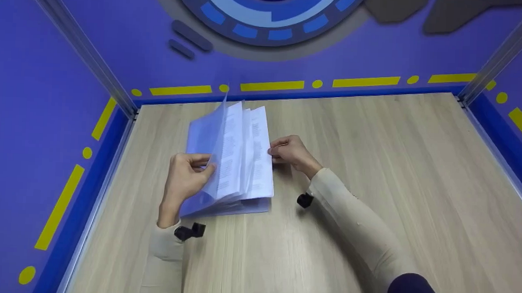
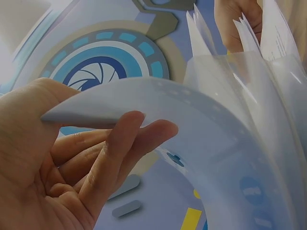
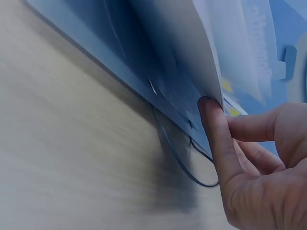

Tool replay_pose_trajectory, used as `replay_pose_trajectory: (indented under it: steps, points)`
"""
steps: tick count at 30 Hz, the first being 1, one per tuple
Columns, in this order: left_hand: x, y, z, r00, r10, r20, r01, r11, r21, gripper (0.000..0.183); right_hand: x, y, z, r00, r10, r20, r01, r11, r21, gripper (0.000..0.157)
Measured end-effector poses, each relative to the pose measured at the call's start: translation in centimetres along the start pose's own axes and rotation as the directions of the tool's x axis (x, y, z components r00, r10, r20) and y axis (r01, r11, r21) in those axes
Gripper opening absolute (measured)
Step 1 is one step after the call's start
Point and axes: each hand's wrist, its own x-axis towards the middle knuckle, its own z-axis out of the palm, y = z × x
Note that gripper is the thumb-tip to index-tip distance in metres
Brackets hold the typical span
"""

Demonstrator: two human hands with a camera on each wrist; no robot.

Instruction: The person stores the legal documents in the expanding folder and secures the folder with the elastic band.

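A translucent blue plastic document folder (image 1: 204,133) lies opened on the table, with printed white sheets (image 1: 260,164) in clear sleeves partly fanned up. My left hand (image 1: 184,178) pinches the raised front cover near its free edge. In the left wrist view, that cover (image 2: 201,115) bows in an arc away from the thumb and fingers. At the right side, my right hand (image 1: 293,152) pinches the outer edge of the lifted sheets between thumb and fingers. Below them in the right wrist view, a thin dark elastic loop (image 3: 175,158) hangs from the folder's back cover.
The light wood table (image 1: 374,178) extends around the folder. A blue back wall (image 1: 291,68) with yellow marks and side panels (image 1: 46,110) enclose it. Small black devices (image 1: 305,200) sit at both wrists.
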Motion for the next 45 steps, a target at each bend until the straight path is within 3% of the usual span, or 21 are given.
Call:
replay_pose_trajectory:
  steps: [12,20,32,45]
  points:
    - [0.0,0.2,0.2,1.000,0.018,0.005,-0.018,0.999,-0.026,0.023,0.0,0.2,1.9,1.000,-0.024,0.012,0.024,0.998,0.055,0.030]
    - [0.0,0.2,0.2,1.000,0.020,0.001,-0.020,0.999,-0.026,0.023,0.3,0.6,2.8,0.999,-0.031,0.027,0.029,0.997,0.076,0.025]
    - [-0.1,0.1,0.3,1.000,0.027,0.003,-0.027,1.000,-0.010,0.023,0.7,1.2,4.0,0.995,-0.048,0.089,0.028,0.978,0.205,0.032]
    - [0.2,-0.2,0.8,1.000,0.023,0.009,-0.023,1.000,-0.016,0.022,0.7,1.1,4.3,0.996,-0.030,0.085,0.012,0.980,0.200,0.033]
